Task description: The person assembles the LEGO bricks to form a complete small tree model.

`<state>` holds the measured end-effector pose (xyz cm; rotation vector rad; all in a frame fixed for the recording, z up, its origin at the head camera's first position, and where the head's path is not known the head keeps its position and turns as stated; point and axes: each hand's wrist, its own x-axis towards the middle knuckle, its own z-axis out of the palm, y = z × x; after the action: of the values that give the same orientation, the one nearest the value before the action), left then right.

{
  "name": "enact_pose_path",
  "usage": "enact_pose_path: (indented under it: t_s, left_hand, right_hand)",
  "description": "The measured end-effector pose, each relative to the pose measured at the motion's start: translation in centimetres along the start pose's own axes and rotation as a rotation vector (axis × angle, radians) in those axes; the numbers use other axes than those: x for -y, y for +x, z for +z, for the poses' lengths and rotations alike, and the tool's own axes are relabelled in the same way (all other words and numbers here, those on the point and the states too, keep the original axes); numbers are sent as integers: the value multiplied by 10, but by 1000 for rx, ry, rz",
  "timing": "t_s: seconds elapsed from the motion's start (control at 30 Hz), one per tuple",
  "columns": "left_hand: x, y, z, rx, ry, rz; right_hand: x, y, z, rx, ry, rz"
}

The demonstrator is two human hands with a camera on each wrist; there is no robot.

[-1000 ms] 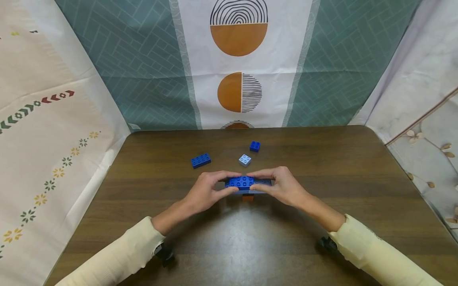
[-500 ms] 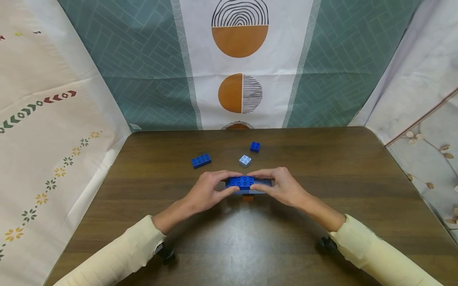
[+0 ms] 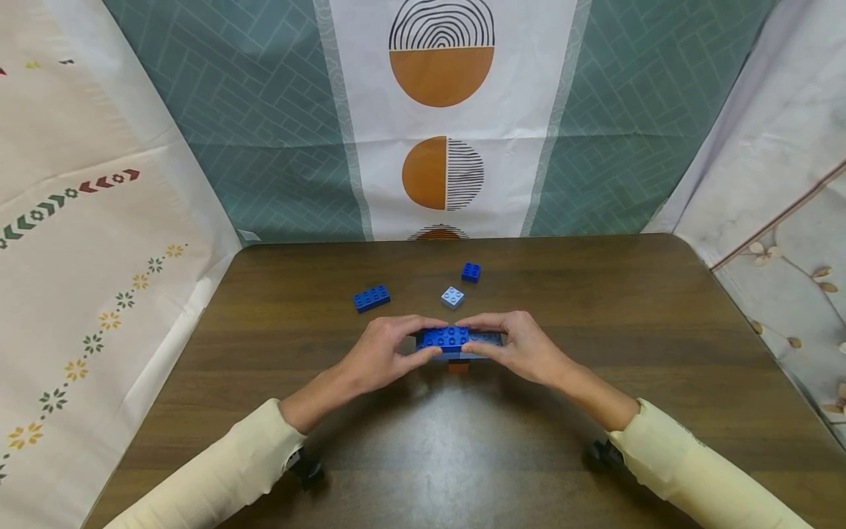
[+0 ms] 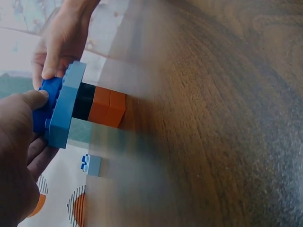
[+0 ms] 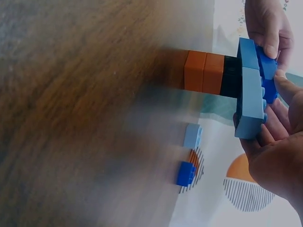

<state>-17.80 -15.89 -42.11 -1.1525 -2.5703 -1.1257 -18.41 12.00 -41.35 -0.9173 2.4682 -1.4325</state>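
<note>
A blue eight-stud toy brick tops a small tower, pinched between thumb and fingers at its left end by my left hand and at its right end by my right hand. Beneath it runs a wider layer of light blue bricks, with studs bare on the right side. In the left wrist view, a black brick and two stacked orange bricks form the narrow column below, standing on the table. Whether the blue brick is fully pressed down, I cannot tell.
Beyond the tower lie a loose long blue brick to the left, a light blue four-stud brick, and a small blue brick. The wooden table meets a patterned cloth at its far edge.
</note>
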Motion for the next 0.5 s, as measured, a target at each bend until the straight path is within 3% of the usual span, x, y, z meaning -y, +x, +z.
enact_pose_path:
  t_s: [0.5]
  left_hand:
    - [1, 1, -1, -4, 13, 42]
  right_hand:
    - [0, 0, 3, -27, -57, -25]
